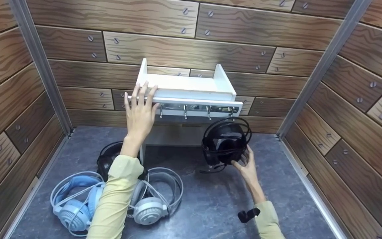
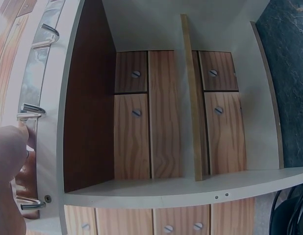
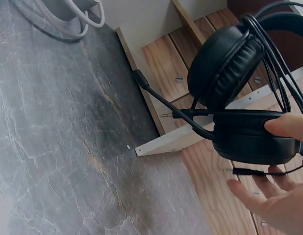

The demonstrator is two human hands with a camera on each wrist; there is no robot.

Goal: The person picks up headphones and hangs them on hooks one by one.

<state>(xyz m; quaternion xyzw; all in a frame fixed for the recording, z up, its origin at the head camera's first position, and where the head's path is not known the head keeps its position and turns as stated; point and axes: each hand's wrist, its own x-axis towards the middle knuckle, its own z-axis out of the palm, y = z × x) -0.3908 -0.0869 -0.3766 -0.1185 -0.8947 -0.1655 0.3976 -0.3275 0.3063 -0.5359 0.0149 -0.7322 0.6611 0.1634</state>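
A white shelf rack [image 1: 191, 100] with several metal hooks along its front rail stands at the back. My left hand [image 1: 140, 111] rests on the rail's left end with fingers stretched over its top edge. In the left wrist view, its thumb [image 2: 14, 152] lies beside a hook [image 2: 31, 111]. My right hand [image 1: 248, 167] grips a black headset [image 1: 225, 142] by an ear cup, its headband up, just below the rightmost hook [image 1: 232, 114]. The right wrist view shows the thumb on the ear cup [image 3: 254, 139], with a microphone boom [image 3: 171, 105] and a cable plug [image 3: 247, 171] hanging out.
On the grey floor at the left lie a light blue headset [image 1: 75, 212], a white headset [image 1: 151, 210] and another black headset [image 1: 106, 162], partly hidden by my left arm. Wood-patterned walls [image 1: 353, 109] enclose the space on three sides.
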